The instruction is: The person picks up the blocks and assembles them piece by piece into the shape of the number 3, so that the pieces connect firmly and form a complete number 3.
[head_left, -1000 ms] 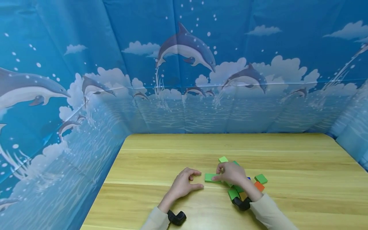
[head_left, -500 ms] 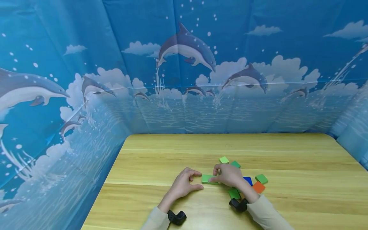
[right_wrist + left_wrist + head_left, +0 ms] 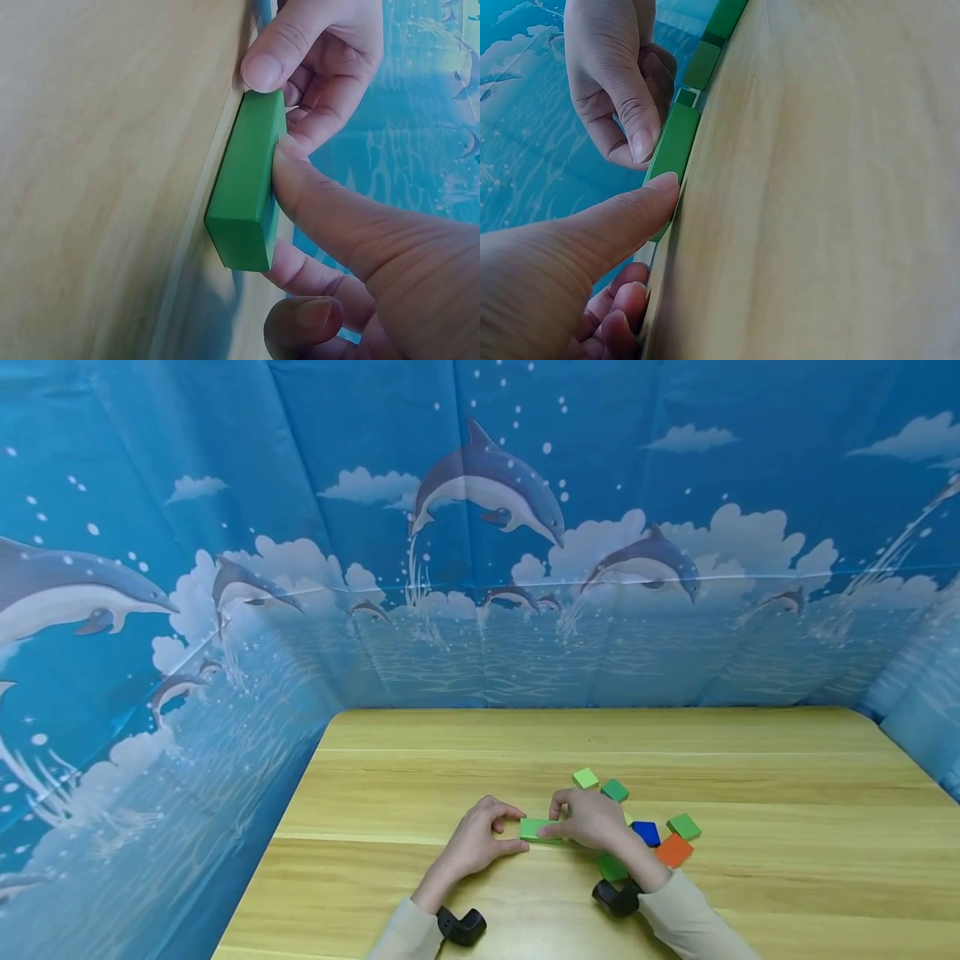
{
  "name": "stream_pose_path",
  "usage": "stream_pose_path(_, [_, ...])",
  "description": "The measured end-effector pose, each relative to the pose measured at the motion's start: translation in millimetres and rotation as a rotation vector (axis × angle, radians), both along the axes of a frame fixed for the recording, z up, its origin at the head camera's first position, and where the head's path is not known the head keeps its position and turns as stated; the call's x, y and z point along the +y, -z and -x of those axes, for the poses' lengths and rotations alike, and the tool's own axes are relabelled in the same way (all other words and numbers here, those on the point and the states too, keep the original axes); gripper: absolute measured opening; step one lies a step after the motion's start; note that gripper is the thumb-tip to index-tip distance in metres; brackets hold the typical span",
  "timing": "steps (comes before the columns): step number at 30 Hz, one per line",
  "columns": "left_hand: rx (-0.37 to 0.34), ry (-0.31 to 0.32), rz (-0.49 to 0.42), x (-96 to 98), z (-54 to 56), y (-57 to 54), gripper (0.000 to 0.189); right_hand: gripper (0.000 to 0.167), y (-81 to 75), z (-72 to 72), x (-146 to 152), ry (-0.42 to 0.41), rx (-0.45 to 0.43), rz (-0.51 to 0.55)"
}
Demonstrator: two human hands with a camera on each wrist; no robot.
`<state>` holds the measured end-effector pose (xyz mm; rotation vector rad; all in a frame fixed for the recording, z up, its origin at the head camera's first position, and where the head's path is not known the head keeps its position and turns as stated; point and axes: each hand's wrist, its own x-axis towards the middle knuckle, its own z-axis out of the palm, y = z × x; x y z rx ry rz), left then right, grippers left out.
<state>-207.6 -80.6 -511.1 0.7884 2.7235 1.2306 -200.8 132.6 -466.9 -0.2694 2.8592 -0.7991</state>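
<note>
A long green block (image 3: pixel 529 829) lies on the wooden table, slightly right of its middle. My right hand (image 3: pixel 591 818) holds its right part, with the thumb along the near side and the other fingers at the far side. My left hand (image 3: pixel 480 837) rests at the opposite end, its thumb and index finger spread about as wide as the block. In the left wrist view the left thumb (image 3: pixel 622 225) overlaps that end of the green block (image 3: pixel 678 139). From the right wrist view, the block (image 3: pixel 244 161) has the left thumb tip at its far end.
Behind and beside the right hand lie a light green block (image 3: pixel 586 778), a green block (image 3: pixel 614 790), a blue block (image 3: pixel 646 834), an orange block (image 3: pixel 674 851) and other green pieces. A blue dolphin-print cloth (image 3: pixel 480 660) stands around the table (image 3: pixel 420 743).
My right hand has slid the green block leftward to the left hand's fingertips. The left hand has kept nearly the same pose. More of the blue and green blocks now shows.
</note>
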Motion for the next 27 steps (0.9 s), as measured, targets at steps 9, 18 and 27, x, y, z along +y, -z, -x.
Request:
stream_pose_path(9, [0.0,-0.012,-0.028,0.4,0.6,4.9,0.036,0.024,-2.4,0.5,8,-0.021,0.037,0.028])
stream_pose_path(18, [0.001,-0.032,-0.033,0.6,-0.1,6.7,0.037,0.007,-11.4,20.1,51,-0.038,0.15,0.059])
stream_pose_path(27, [0.007,-0.036,-0.035,-0.6,1.0,6.8,0.037,0.031,-8.1,38.3,73,-0.051,0.151,-0.022])
